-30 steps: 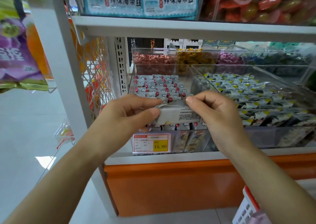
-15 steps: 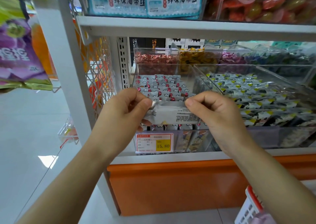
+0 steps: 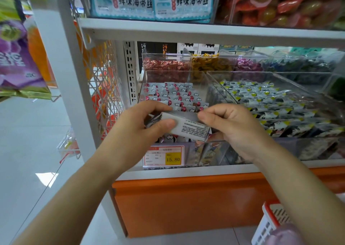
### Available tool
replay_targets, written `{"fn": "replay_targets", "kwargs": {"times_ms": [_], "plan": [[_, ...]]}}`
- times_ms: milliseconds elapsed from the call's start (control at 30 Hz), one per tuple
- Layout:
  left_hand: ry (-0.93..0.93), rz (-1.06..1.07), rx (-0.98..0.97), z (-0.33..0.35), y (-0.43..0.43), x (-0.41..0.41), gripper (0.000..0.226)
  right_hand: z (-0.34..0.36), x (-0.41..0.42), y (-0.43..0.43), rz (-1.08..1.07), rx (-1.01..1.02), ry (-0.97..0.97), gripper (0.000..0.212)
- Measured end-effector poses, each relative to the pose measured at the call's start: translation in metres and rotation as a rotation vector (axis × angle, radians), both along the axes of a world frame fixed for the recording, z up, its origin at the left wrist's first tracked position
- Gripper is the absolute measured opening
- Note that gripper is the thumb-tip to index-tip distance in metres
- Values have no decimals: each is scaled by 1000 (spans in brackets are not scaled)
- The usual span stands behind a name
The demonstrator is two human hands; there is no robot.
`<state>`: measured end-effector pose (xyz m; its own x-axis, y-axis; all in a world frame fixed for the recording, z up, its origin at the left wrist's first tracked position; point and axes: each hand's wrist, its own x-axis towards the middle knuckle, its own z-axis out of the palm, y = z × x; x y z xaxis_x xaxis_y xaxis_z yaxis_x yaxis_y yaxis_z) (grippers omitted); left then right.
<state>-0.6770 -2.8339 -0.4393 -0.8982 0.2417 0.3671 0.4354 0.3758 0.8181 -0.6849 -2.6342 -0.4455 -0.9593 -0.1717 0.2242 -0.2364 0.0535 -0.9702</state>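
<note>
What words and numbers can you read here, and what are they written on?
"鲜味海带丝": on the left blue bag and again on the right blue bag, top shelf.
"15.80": on the yellow patch of the price tag; its other print is blurred.
White packet: back print too small to read.
Purple bag: big white characters, cut off and blurred.

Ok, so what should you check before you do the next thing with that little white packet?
1. Left hand holds one end of the snack packet: ok.
2. Right hand pinches the other end: ok.
3. Wrapper unbroken: cannot tell, the fingers cover both ends.
4. Room in the clear bin of matching packets behind it: cannot tell, the hands hide its front.
5. Price tag readable, 15.80: ok.
6. Basket close by, low under the right forearm: ok.
</note>
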Motion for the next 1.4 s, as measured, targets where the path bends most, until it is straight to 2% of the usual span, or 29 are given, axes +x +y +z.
{"fn": "replay_targets", "kwargs": {"times_ms": [233, 433, 567, 633, 700, 767, 833, 900, 967, 1133, 1300, 1400], "plan": [[39, -35, -3, -3, -1, -3, 16, 3, -9, 9, 122, -49, -96, 16], [170, 160, -116, -10, 2, -6, 9, -10, -6, -4, 74, -191, -43, 36], [187, 274, -75, -11, 4, -10, 20, -14, 1, -15, -39, 117, 163, 44], [192, 279, -77, -11, 6, -13, 22, -13, 1, -19, -83, 104, 212, 48], [205, 293, -110, -9, 6, -16, 35, -8, -5, -21, -168, 90, 247, 47], [250, 356, -225, -7, 2, -24, 54, 1, -20, -22, -300, 100, 275, 33], [302, 422, -436, -5, -3, -34, 61, 13, -41, -25, -397, 133, 298, 23], [263, 401, -588, -9, -10, -45, 68, 24, -69, -32, -427, 213, 331, 20], [173, 345, -640, -15, -14, -55, 73, 32, -97, -42, -451, 340, 348, 21], [121, 283, -611, -24, -17, -63, 78, 36, -148, -65, -315, 665, 427, 20], [122, 257, -577, -26, -17, -64, 80, 25, -176, -81, -223, 923, 384, 38], [126, 236, -559, -27, -17, -65, 81, 14, -182, -83, -106, 1081, 373, 24]]}}
